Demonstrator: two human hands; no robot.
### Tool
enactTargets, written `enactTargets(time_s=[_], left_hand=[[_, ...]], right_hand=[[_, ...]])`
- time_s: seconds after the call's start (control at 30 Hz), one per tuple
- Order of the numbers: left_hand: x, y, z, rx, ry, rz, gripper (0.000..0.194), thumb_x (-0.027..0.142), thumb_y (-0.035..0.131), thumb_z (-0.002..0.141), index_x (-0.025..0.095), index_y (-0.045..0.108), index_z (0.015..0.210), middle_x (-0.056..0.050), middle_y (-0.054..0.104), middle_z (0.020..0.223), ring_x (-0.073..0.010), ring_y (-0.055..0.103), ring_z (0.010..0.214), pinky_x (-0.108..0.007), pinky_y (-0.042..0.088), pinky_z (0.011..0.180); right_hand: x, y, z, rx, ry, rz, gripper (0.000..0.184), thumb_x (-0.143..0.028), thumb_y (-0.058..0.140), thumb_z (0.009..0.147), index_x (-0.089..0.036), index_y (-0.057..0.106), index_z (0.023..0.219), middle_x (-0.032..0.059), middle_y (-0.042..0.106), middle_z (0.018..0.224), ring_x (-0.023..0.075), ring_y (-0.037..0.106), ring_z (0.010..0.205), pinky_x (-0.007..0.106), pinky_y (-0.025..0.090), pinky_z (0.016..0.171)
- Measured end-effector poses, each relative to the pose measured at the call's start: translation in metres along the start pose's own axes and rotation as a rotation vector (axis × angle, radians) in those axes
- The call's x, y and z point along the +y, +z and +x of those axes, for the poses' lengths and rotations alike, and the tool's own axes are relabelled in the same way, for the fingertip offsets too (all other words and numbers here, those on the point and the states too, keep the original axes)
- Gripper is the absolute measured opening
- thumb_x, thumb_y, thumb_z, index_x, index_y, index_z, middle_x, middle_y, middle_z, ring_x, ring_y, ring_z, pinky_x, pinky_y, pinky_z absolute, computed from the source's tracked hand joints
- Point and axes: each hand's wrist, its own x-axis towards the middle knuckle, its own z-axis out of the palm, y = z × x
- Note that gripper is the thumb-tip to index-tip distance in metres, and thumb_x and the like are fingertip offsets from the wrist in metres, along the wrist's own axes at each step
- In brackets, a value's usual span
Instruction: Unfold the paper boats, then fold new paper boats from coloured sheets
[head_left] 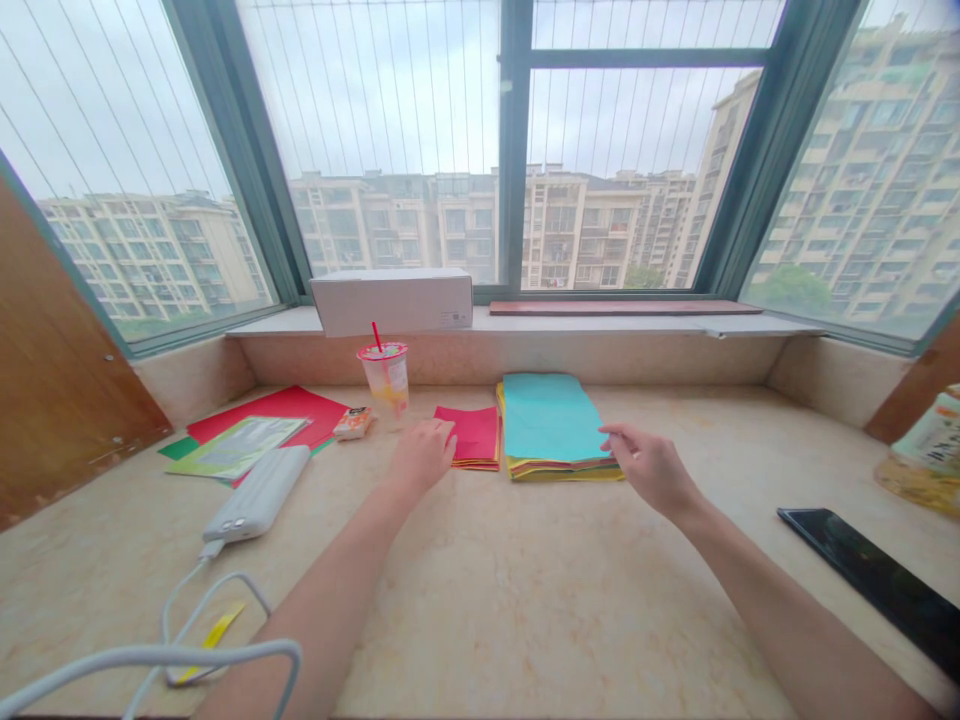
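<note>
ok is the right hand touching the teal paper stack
Cannot tell. In the head view the fingertips of the right hand overlap the edge of the teal paper stack, but any contact is unclear.

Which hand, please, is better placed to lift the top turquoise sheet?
Probably the right hand: its fingertips are at the edge of the turquoise paper stack, while the left hand sits by the smaller red paper pile.

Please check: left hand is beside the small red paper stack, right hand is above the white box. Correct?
No: the head view shows the right hand beside the teal paper stack, not the white box. The left hand is as you say.
</note>
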Motion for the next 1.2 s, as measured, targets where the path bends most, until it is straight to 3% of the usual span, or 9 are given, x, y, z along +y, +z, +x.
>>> enactTargets(time_s=[0.13,0.3,0.6,0.83,1.03,1.2], left_hand=[[-0.001,-0.002,0.000,-0.014,-0.013,0.006,0.039,0.026,0.044,0.094,0.011,0.059,0.126,-0.017,0.066,0.121,-0.0283,0.060,0.114,-0.041,0.043,0.100],[0.006,0.004,-0.004,-0.111,0.044,0.002,0.031,0.030,0.051,0.091,0.015,0.068,0.112,-0.014,0.068,0.117,-0.0266,0.062,0.111,-0.037,0.044,0.097],[0.006,0.005,-0.007,-0.215,0.011,-0.030,0.040,0.046,0.050,0.091,0.014,0.068,0.108,-0.017,0.069,0.112,-0.0301,0.063,0.106,-0.036,0.046,0.088],[0.005,0.004,-0.005,-0.198,-0.038,-0.128,0.028,0.042,0.058,0.087,0.018,0.072,0.094,-0.014,0.073,0.101,-0.0288,0.066,0.097,-0.032,0.046,0.079],[0.006,0.002,-0.002,-0.170,-0.122,-0.175,0.032,0.030,0.043,0.096,0.021,0.069,0.080,-0.010,0.073,0.083,-0.0230,0.068,0.078,-0.028,0.042,0.067],[0.008,0.003,-0.003,-0.104,-0.165,-0.259,0.026,0.025,0.045,0.092,0.019,0.067,0.079,-0.009,0.071,0.076,-0.0220,0.065,0.071,-0.028,0.039,0.065]], right_hand=[[0.002,0.002,0.001,0.029,0.062,0.014,0.030,-0.031,0.045,0.089,-0.020,0.070,0.102,0.0033,0.076,0.080,0.0192,0.071,0.070,0.028,0.051,0.064],[0.002,0.003,0.001,0.023,0.087,0.000,0.030,-0.029,0.045,0.088,-0.020,0.070,0.102,0.0028,0.076,0.080,0.0192,0.071,0.071,0.029,0.050,0.066],[0.002,0.005,0.001,0.005,0.091,0.000,0.030,-0.029,0.045,0.087,-0.020,0.070,0.102,0.0033,0.076,0.079,0.0198,0.071,0.073,0.029,0.051,0.068],[0.006,0.007,0.001,0.001,0.071,0.025,0.030,-0.029,0.046,0.086,-0.020,0.070,0.101,0.0037,0.076,0.076,0.0207,0.071,0.071,0.030,0.052,0.064],[0.006,0.010,0.000,-0.023,0.066,0.062,0.029,-0.030,0.046,0.086,-0.020,0.070,0.100,0.0033,0.075,0.076,0.0208,0.071,0.072,0.031,0.053,0.068],[0.002,0.014,-0.002,-0.041,0.040,0.048,0.030,-0.030,0.045,0.087,-0.019,0.070,0.100,0.0035,0.075,0.076,0.0204,0.070,0.067,0.030,0.052,0.065]])
